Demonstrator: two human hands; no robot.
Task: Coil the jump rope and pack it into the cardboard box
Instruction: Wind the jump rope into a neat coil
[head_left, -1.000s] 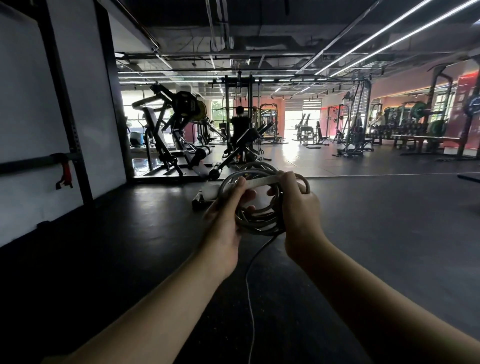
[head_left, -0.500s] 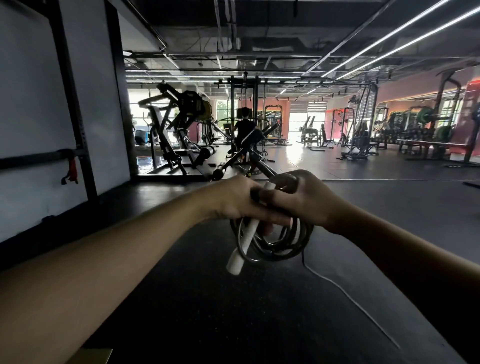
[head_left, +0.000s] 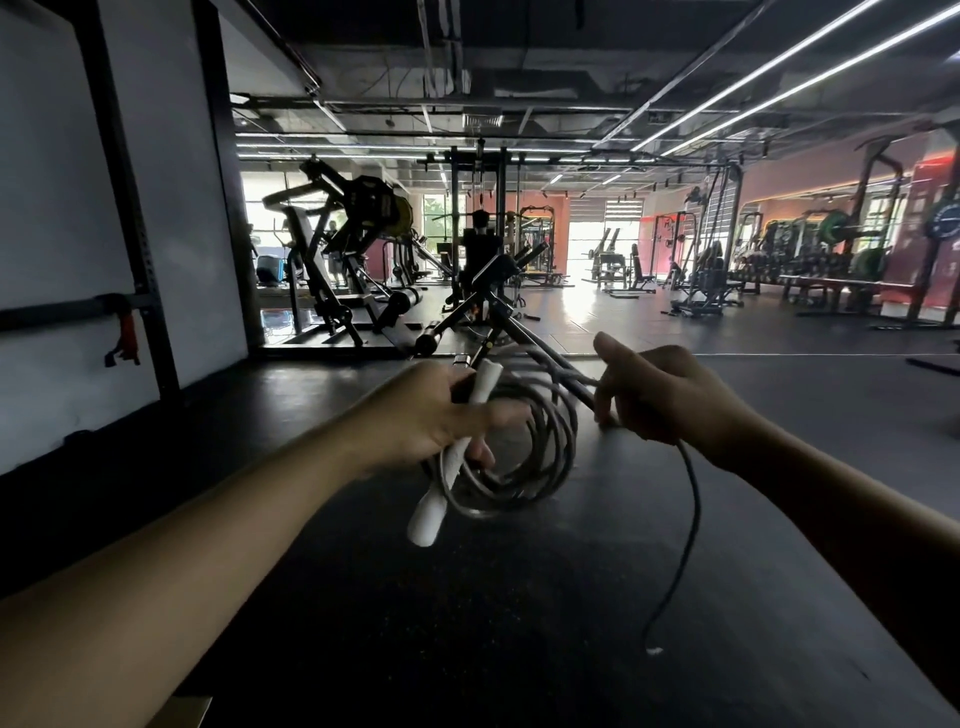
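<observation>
My left hand (head_left: 431, 415) grips the jump rope (head_left: 540, 457) where its grey cord hangs in several loops, together with one white handle (head_left: 441, 478) that points down and left. My right hand (head_left: 660, 400) is closed on the loose stretch of cord, a short way right of the coil. From that hand the cord drops in a curve to a pale end (head_left: 653, 649) near the floor. At the bottom left edge shows a tan corner of what may be the cardboard box (head_left: 182, 712); the rest of it is out of view.
Dark rubber gym floor (head_left: 467, 623) lies below my hands. A black rack upright (head_left: 135, 208) and white wall panels stand on the left. Weight machines (head_left: 353, 260) and a person (head_left: 480, 244) are farther ahead; racks with plates (head_left: 857, 249) line the right side.
My hands, joined on the coil before, have separated: the right hand has drawn the loose cord out to the right, and the left hand keeps the loops and white handle.
</observation>
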